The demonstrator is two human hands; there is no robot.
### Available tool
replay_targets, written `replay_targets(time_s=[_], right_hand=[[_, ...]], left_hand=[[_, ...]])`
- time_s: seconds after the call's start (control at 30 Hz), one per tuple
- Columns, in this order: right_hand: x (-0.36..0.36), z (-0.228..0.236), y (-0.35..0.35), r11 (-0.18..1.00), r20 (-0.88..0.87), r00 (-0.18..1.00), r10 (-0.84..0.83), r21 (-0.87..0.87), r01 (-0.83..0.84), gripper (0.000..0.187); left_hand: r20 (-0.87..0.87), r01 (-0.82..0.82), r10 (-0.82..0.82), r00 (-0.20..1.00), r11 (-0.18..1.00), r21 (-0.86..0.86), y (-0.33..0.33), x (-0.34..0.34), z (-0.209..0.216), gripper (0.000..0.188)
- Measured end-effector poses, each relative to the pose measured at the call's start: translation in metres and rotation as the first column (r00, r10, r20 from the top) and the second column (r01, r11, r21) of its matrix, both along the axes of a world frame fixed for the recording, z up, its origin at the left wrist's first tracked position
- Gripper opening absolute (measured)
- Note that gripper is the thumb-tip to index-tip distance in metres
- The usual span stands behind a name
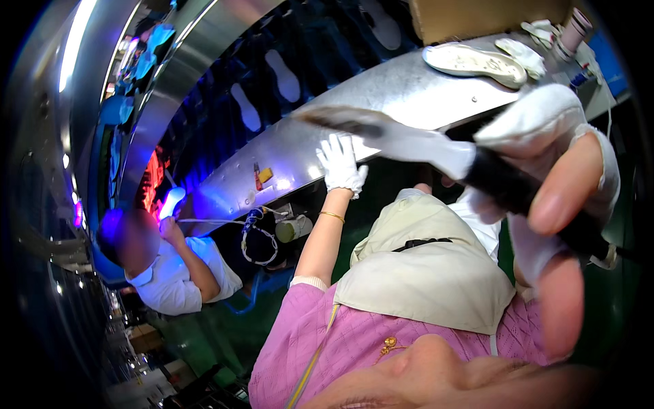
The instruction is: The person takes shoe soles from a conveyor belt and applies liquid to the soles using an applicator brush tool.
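Note:
My right hand (569, 180), in a white glove with bare fingertips, is raised close to the camera. Its fingers wrap round the black handle of a brush (501, 177). The brush points left across the metal bench, its pale neck and brownish tip blurred. My left hand (340, 163), in a white glove, has its fingers spread at the bench's front edge and holds nothing. A whitish shoe sole (475, 63) lies on the metal bench (409, 88), beyond the brush, with a crumpled white cloth (521, 58) beside it.
Behind the bench, a dark conveyor carries several pale soles (283, 75). A cardboard box (487, 20) and a pinkish tumbler (573, 33) stand at the far right. To the left, a seated co-worker (184, 273) holds a blue-lit sole (172, 202) near a looped cable (259, 238).

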State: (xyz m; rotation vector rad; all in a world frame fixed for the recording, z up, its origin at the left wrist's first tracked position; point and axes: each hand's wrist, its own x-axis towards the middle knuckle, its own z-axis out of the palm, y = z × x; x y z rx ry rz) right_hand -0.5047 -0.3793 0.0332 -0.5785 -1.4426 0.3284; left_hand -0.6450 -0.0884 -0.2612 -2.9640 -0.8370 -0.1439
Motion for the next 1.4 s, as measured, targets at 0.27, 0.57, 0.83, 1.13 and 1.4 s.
replay_targets(time_s=[0.27,0.57,0.83,1.13,1.4], right_hand=[[-0.007,-0.02,0.0,0.849,-0.152,0.857,-0.493,-0.302,0.435,0.061],[0.016,-0.067,-0.006,0.723,-0.038,0.765,-0.643,-0.36,0.59,0.054],[0.022,-0.077,-0.001,0.739,-0.058,0.78,-0.623,-0.37,0.563,0.049],[0.02,-0.075,0.002,0.852,-0.133,0.874,-0.468,-0.33,0.406,0.027],[0.028,-0.111,0.008,0.699,-0.136,0.733,-0.666,-0.458,0.55,0.017]], left_hand=[[0.687,0.071,-0.071,0.723,0.997,0.028,0.088,-0.009,0.164,0.066],[0.773,-0.41,0.015,0.634,0.854,0.32,0.265,0.017,0.389,0.067],[0.569,-0.469,0.338,0.75,0.878,0.097,0.285,0.025,0.397,0.026],[0.973,0.515,0.012,-0.232,0.85,0.112,0.125,-0.044,0.396,0.025],[0.955,0.998,0.297,-0.025,0.065,0.006,0.058,-0.051,0.368,0.056]])
